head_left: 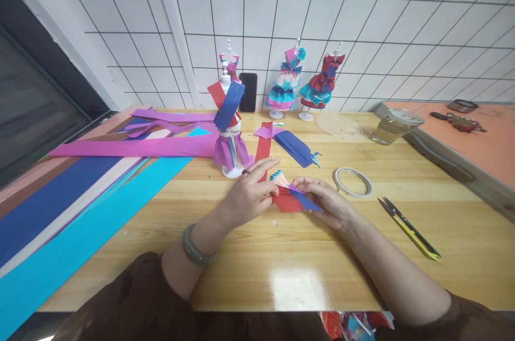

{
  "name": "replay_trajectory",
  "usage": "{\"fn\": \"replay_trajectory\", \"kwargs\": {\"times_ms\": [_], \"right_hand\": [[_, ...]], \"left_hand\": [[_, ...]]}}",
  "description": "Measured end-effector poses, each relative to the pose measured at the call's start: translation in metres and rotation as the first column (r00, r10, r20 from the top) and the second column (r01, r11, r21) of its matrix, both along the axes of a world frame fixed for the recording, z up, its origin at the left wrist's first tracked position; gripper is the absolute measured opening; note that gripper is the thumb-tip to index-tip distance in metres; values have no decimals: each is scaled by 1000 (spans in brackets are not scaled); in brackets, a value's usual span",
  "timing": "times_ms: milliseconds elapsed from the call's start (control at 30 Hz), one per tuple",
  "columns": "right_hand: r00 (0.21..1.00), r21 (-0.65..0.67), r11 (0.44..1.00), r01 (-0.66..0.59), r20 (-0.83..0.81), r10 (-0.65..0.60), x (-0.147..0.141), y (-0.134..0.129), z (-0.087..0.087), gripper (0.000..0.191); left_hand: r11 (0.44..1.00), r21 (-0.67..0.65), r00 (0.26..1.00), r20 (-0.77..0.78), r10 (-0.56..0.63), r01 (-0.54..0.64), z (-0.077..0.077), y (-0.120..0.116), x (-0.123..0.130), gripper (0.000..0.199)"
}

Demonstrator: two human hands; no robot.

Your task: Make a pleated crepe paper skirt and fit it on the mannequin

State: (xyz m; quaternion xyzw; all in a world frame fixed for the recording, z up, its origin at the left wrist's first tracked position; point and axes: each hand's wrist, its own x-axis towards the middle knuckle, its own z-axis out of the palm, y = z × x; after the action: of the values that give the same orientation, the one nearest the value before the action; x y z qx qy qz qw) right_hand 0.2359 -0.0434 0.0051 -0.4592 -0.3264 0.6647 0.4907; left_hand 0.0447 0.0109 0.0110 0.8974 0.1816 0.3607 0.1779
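A pleated strip of crepe paper (290,200), red and blue with a fanned pale end tipped in teal, is held between both hands above the wooden table. My left hand (254,191) pinches its left side, with the index finger stretched out above. The fingers of my right hand (319,199) close on its right side. Just behind my left hand stands a small white mannequin (232,129) with crossed red and blue strips on top and a magenta skirt. A red strip (263,153) and a folded blue piece (295,148) lie beyond the hands.
Long crepe strips, including a cyan one (132,207), cover the left side. A tape roll (353,182) and yellow-handled snips (410,228) lie at right. Further back are dressed mannequins (285,83), a phone (248,93) and a cup of liquid (396,126).
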Motion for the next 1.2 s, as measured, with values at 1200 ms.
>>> {"fn": "replay_trajectory", "kwargs": {"times_ms": [1200], "right_hand": [[962, 236, 937, -256, 159, 223, 6, -5, 7, 57]], "left_hand": [[571, -813, 965, 226, 131, 112, -11, 14, 1, 23]]}}
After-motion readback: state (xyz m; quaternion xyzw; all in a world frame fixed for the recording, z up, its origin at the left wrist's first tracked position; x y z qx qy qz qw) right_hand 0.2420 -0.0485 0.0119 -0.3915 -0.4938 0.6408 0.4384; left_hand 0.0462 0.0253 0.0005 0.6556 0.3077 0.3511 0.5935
